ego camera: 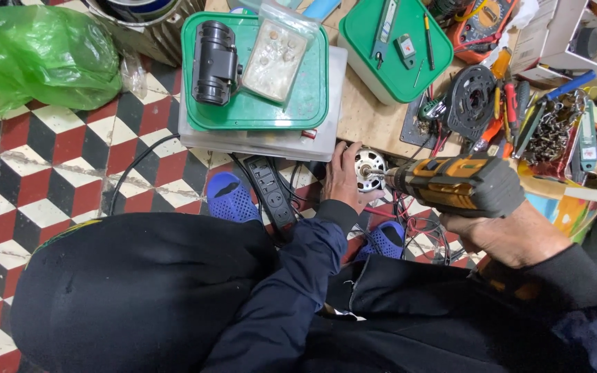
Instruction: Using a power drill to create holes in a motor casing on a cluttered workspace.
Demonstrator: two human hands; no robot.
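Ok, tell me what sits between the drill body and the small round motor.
In the head view, only the drill's chuck and bit span that gap, the tip meeting the motor, which the left hand steadies; the right hand holds the drill.

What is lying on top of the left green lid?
On the green lid lie a black cylindrical part and a clear bag of small pieces. The containers below are mostly covered.

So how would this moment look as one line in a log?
left hand: steadies small round motor | right hand: holds orange-and-black power drill, bit at motor | setting: wooden board, checkered floor
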